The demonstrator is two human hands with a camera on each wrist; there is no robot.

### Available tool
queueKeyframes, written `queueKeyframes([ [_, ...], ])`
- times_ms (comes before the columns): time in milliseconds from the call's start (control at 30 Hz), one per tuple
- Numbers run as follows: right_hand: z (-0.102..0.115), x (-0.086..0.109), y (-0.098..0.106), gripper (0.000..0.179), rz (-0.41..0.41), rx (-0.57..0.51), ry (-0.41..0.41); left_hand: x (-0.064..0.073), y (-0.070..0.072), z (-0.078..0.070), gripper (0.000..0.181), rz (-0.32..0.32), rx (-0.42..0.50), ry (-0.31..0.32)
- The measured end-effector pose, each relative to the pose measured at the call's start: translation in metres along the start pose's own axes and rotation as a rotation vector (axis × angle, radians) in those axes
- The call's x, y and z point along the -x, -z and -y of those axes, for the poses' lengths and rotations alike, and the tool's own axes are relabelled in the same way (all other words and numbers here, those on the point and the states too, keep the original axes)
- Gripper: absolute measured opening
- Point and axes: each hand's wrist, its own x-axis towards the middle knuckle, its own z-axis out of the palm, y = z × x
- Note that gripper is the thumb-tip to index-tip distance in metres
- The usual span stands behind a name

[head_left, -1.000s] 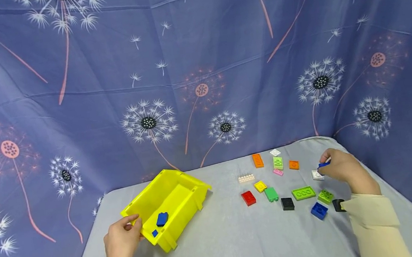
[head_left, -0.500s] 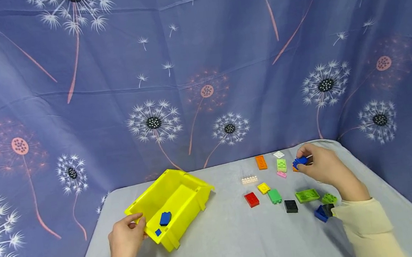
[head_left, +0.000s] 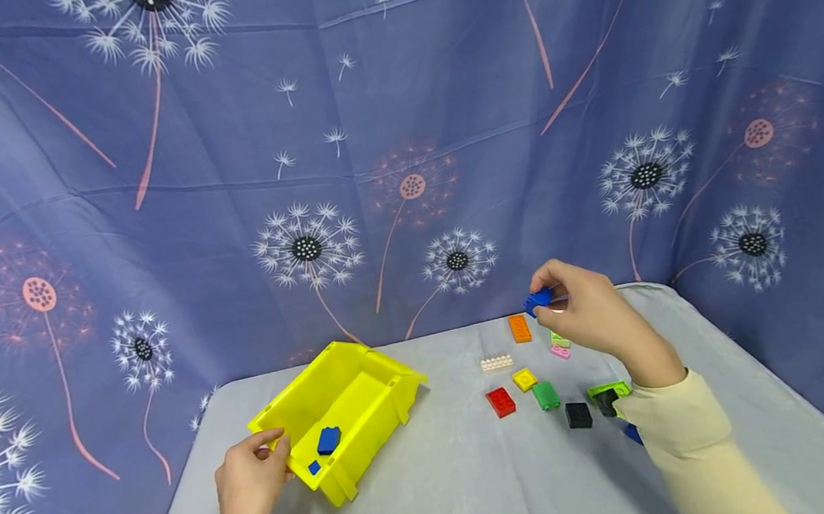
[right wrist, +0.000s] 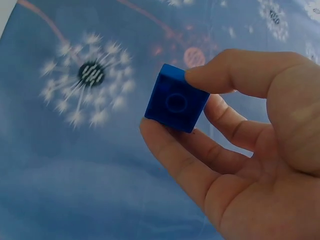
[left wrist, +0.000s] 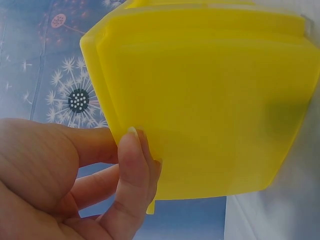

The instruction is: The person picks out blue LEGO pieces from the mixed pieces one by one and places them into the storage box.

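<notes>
My left hand (head_left: pixel 251 483) pinches the near left edge of a yellow plastic bin (head_left: pixel 375 445), which sits tilted on the table. In the left wrist view, thumb and fingers grip the side of the bin wall (left wrist: pixel 210 110). Inside the bin lie a blue brick (head_left: pixel 329 440) and a smaller blue piece (head_left: pixel 314 467). My right hand (head_left: pixel 591 309) holds another blue brick (head_left: pixel 537 302) up above the back of the table. The right wrist view shows this blue brick (right wrist: pixel 175 100) between thumb and fingertips, its hollow underside facing the camera.
Loose bricks lie right of the bin: red (head_left: pixel 501 402), yellow (head_left: pixel 524 379), green (head_left: pixel 546 395), black (head_left: pixel 579 415), orange (head_left: pixel 520 328), white (head_left: pixel 497 363) and pink (head_left: pixel 561 352). My right forearm covers several others. A patterned blue cloth (head_left: pixel 364 86) hangs behind the grey-covered table (head_left: pixel 451 487).
My right hand has lifted the blue brick from the far right and carried it leftward over the other bricks. The left hand keeps its grip on the bin.
</notes>
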Motion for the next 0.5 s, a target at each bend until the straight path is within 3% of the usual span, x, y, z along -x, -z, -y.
queueKeyframes([
  [333,0.049,-0.027,-0.022,0.021,0.037,-0.128,0.066,0.000,0.000,0.001,0.035,-0.011,0.013,-0.006],
  [500,0.069,-0.034,-0.039,0.022,0.043,-0.143,0.109,0.001,0.000,0.000,0.035,-0.003,0.002,-0.004],
])
